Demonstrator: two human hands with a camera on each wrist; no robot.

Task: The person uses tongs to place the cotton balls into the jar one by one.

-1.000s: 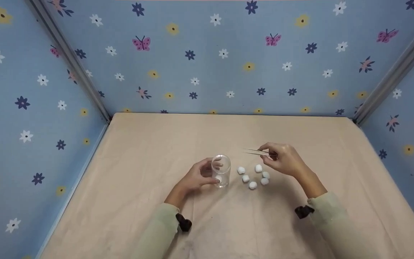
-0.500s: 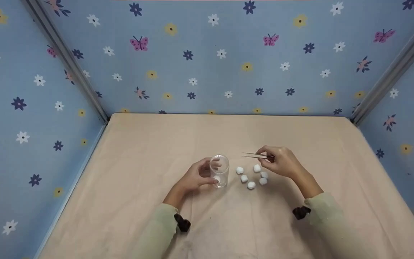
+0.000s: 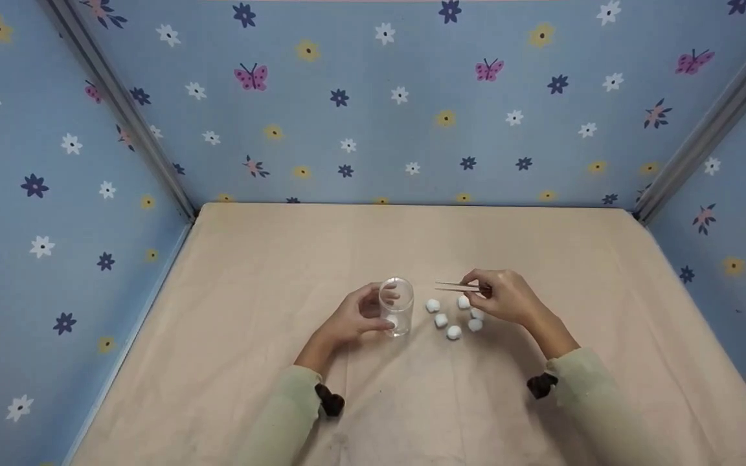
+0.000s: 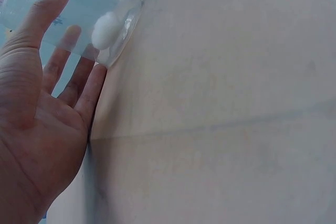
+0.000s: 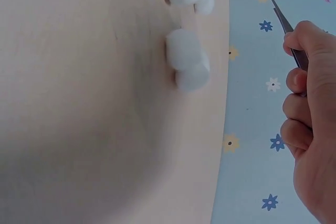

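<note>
My left hand [image 3: 350, 317] curls its thumb and fingers around a clear plastic cup [image 3: 403, 318] that stands upright on the table. One white cotton ball [image 4: 106, 30] shows through the wall near the cup's bottom in the left wrist view. Between thumb and fingers, my right hand [image 3: 506, 294] pinches a pair of metal tweezers [image 5: 285, 23]. They point left toward the cup, their tips slightly apart with nothing between them. Below the tweezers, several cotton balls [image 3: 454, 332] lie in a loose ring to the cup's right. The right fingers partly cover the farther ones.
A beige cloth [image 3: 269, 259] covers the table, with a few creases. Blue flowered panels [image 3: 373, 97] enclose its back and both sides, and grey metal posts [image 3: 128, 116] stand at the back corners. Each sleeve cuff bears a dark wrist device [image 3: 329, 400].
My right hand and the tweezers have come lower and nearer, closer over the cotton balls. The left hand keeps its grip on the cup in the same place.
</note>
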